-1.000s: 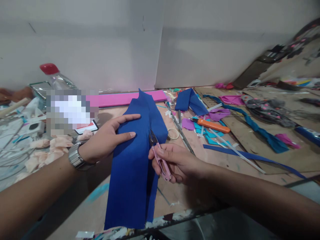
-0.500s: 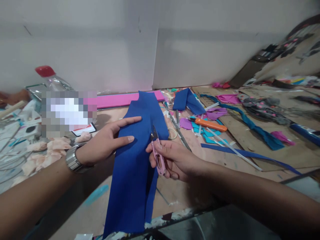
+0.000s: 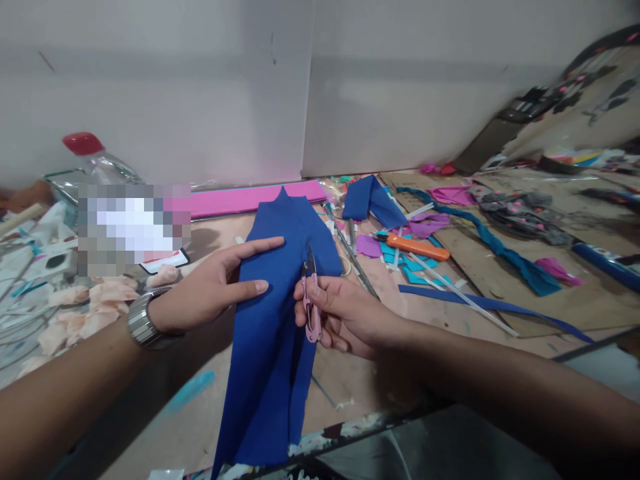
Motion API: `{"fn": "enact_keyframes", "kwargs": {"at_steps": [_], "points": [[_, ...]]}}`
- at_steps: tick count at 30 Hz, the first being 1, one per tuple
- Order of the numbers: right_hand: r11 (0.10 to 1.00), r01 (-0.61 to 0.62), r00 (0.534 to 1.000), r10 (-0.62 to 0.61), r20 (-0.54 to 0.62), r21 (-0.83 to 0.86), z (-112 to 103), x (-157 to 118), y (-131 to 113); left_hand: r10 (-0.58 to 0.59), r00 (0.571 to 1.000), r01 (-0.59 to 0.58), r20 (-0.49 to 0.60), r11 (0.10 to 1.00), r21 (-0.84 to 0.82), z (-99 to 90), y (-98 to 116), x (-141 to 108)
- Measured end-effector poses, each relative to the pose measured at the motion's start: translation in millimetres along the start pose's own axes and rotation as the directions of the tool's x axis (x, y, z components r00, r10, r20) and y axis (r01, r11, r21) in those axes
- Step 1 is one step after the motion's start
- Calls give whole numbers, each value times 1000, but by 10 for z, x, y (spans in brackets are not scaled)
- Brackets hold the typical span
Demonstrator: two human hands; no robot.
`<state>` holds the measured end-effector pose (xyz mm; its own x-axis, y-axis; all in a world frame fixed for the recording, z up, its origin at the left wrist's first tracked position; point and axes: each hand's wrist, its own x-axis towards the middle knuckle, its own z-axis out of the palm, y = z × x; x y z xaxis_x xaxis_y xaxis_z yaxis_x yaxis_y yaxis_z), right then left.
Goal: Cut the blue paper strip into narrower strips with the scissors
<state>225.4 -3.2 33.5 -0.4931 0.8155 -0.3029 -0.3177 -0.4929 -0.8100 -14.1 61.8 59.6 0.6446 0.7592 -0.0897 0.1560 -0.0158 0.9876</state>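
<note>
A long blue sheet [image 3: 263, 373], crepe paper or cloth by its look, lies before me and hangs over the table's front edge. A lengthwise slit or open fold runs up its lower right part. On its left side my left hand [image 3: 213, 287] rests with thumb and forefinger stretched out across it; the other fingers are hidden. My right hand [image 3: 345, 313] grips a pair of pink-handled thread snips [image 3: 312, 313], their dark blades pointing away from me at the sheet's middle. Creases gather around the blade tips.
Behind the sheet lies a folded pink strip [image 3: 225, 202]. To the right are an orange utility knife [image 3: 420, 247], a folded blue piece [image 3: 375, 203], a thin blue strip [image 3: 500, 308] and cardboard [image 3: 465, 260]. Peach scraps [image 3: 113, 290] and a red-capped bottle [image 3: 83, 143] stand left.
The blue sheet has buckled: its far edge now rises to a point and its near left corner has narrowed. The snips have tilted more upright, with their tips slightly farther up the sheet.
</note>
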Motion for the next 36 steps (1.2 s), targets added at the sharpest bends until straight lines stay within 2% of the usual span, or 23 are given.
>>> {"fn": "enact_keyframes", "kwargs": {"at_steps": [7, 14, 26, 36], "points": [[999, 0, 998, -3, -57, -52, 40, 1, -18, 50, 997, -51, 52, 998, 24, -17, -29, 5], [996, -8, 996, 0, -93, -88, 50, -3, -15, 46, 998, -47, 48, 999, 16, -12, -32, 7], [997, -16, 995, 8, -98, -80, 45, 4, -14, 20, 1000, -20, 7, 1000, 21, -7, 0, -13], [998, -16, 997, 11, -80, -65, 31, 5, -5, 10, 999, -10, 33, 1000, -10, 2, -5, -6]]}}
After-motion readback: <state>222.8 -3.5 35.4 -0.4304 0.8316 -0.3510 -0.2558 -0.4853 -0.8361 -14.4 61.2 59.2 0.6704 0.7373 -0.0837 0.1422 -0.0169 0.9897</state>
